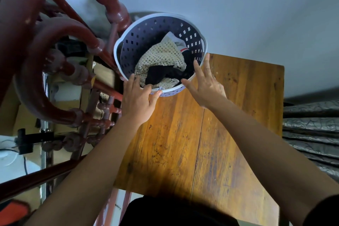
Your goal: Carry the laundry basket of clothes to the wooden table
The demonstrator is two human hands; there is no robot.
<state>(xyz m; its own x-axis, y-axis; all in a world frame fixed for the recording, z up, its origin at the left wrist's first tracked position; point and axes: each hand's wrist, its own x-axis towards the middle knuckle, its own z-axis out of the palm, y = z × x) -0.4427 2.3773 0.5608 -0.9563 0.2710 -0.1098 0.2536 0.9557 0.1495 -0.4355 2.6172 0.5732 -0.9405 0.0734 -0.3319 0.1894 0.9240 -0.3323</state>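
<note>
Left hand grip: left hand (136, 102) lies flat with fingers spread against the near rim of the laundry basket (146, 27), at about 7 o'clock on the rim; thumb reaches across the rim's outer edge, fingertips point over it toward the clothes; nothing is clasped
Right hand grip: right hand (204, 83) is splayed wide, fingers apart, palm down, at about 4 o'clock on the rim; fingertips overlap the rim's edge, but whether they press on it cannot be told
Basket: round, lavender plastic with a pale rim and rows of small square holes in the wall; it stands upright at the far left corner of the wooden table (238, 115), at 12 o'clock from the person, part of it reaching past the table's far edge
Clothes: a cream mesh garment (161, 57) lies on top, a black garment (159, 76) beneath it toward 6 o'clock, a white piece (178, 41) with a striped band toward 1 o'clock
Table: warm brown planks, scuffed, with dark marks
Surroundings: dark red turned-wood railing (60, 46) at 9 to 11 o'clock, just beside the basket; grey patterned fabric (311, 130) at 3 o'clock; pale wall (238, 5) behind
</note>
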